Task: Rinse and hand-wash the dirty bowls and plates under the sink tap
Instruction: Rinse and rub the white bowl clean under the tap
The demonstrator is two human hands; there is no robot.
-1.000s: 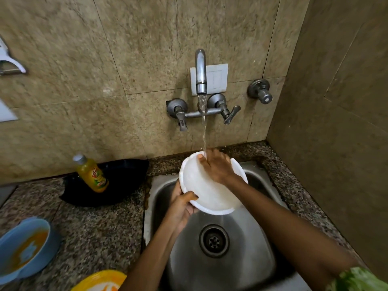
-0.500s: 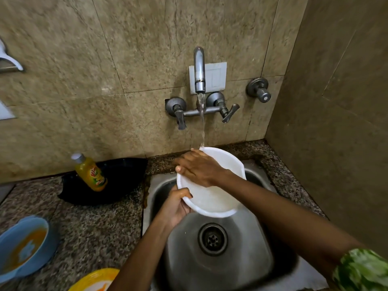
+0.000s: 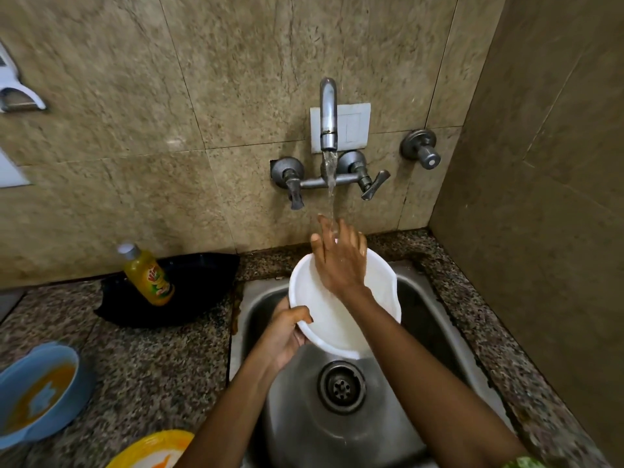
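Note:
A white bowl (image 3: 331, 319) is held tilted over the steel sink (image 3: 341, 420), below the running tap (image 3: 328, 113). My left hand (image 3: 287, 332) grips its lower left rim, thumb on the inside. My right hand (image 3: 339, 256) lies flat over the bowl's far edge with fingers spread, fingertips in the stream of water. A blue bowl (image 3: 37, 390) with orange residue sits on the counter at far left. The rim of a yellow plate (image 3: 152, 449) with orange smears shows at the bottom edge.
A yellow dish-soap bottle (image 3: 148, 273) stands on a black tray (image 3: 196, 285) behind the counter, left of the sink. Speckled granite counter (image 3: 152, 366) surrounds the sink. A tiled wall stands close on the right. The drain (image 3: 341, 386) lies below the bowl.
My right hand has swung from the bowl's left rim up to its far edge, fingers now spread under the water. The bowl is still held in my left hand.

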